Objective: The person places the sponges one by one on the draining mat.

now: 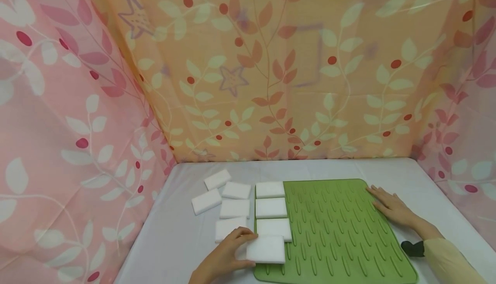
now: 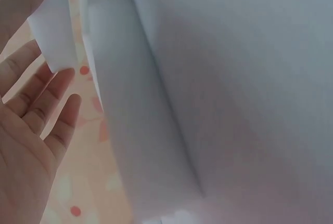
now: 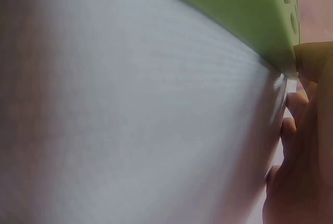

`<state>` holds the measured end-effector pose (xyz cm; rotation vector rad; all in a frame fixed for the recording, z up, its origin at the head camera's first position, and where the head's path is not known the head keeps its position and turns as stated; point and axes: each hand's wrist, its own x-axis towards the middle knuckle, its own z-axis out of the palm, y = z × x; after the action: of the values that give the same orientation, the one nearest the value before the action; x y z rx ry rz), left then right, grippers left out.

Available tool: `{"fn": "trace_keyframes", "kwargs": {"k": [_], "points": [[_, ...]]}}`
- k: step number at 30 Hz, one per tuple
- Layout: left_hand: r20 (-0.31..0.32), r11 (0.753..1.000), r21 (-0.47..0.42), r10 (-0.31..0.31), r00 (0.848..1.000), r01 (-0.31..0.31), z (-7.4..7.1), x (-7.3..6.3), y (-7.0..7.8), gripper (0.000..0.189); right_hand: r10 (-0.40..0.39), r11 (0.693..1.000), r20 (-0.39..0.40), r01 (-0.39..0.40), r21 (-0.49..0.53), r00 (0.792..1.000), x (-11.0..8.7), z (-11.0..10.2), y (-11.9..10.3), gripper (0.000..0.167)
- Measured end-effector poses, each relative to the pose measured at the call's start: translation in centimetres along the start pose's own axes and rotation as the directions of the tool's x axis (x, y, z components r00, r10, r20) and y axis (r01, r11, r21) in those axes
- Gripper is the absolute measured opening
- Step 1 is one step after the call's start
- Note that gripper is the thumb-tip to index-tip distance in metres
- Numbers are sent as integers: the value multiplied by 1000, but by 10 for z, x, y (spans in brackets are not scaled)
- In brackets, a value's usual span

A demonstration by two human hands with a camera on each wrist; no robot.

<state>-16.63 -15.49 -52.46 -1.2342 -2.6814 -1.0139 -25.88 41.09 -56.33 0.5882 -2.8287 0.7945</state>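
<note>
Between thumb and fingers my left hand (image 1: 229, 253) pinches a white sponge block (image 1: 265, 249), held over the near left part of a green ridged mat (image 1: 333, 228). The same sponge block (image 2: 54, 26) shows upright in the left wrist view, gripped at its side. Three more white blocks run in a column along the mat's left edge, the nearest one (image 1: 273, 228) partly hidden by the held block. At the mat's far right edge, my right hand (image 1: 393, 208) rests with its fingers extended, touching the rim. In the right wrist view the fingers (image 3: 299, 130) lie beside the mat's edge.
Left of the mat, several loose white sponge blocks (image 1: 234, 209) lie on the white-covered table (image 1: 166, 236). A dark strap (image 1: 413, 248) circles the right wrist. Patterned curtains (image 1: 271, 69) enclose the table at the back and both sides.
</note>
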Motion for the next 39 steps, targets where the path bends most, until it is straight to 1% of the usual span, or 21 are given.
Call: {"fn": "trace_keyframes", "kwargs": {"k": [5, 8, 14, 18, 26, 32, 39], "points": [[24, 1000, -4, -5, 1000, 5, 9, 2, 2, 62, 1, 1000, 2, -1, 8, 1000, 0, 0, 0, 50], [25, 1000, 20, 4, 1000, -5, 13, 3, 3, 62, 1, 1000, 6, -1, 6, 1000, 0, 0, 1, 50], [1, 989, 140, 42, 999, -41, 16, 5, 6, 62, -1, 1000, 6, 1, -2, 1000, 0, -1, 3, 50], [-3, 981, 187, 57, 998, -55, 17, 7, 7, 62, 0, 1000, 11, 0, 7, 1000, 0, -2, 2, 51], [58, 970, 238, 27, 998, -40, 21, 11, 7, 64, 1, 1000, 9, -1, 2, 1000, 0, -2, 1, 51], [60, 964, 264, 26, 998, -41, 22, 12, 9, 64, -2, 1000, 5, 1, 9, 1000, 0, -1, 2, 50], [66, 966, 260, -10, 998, -7, 20, 11, 11, 64, 4, 1000, 8, -4, 11, 1000, -1, 1, 3, 51]]}}
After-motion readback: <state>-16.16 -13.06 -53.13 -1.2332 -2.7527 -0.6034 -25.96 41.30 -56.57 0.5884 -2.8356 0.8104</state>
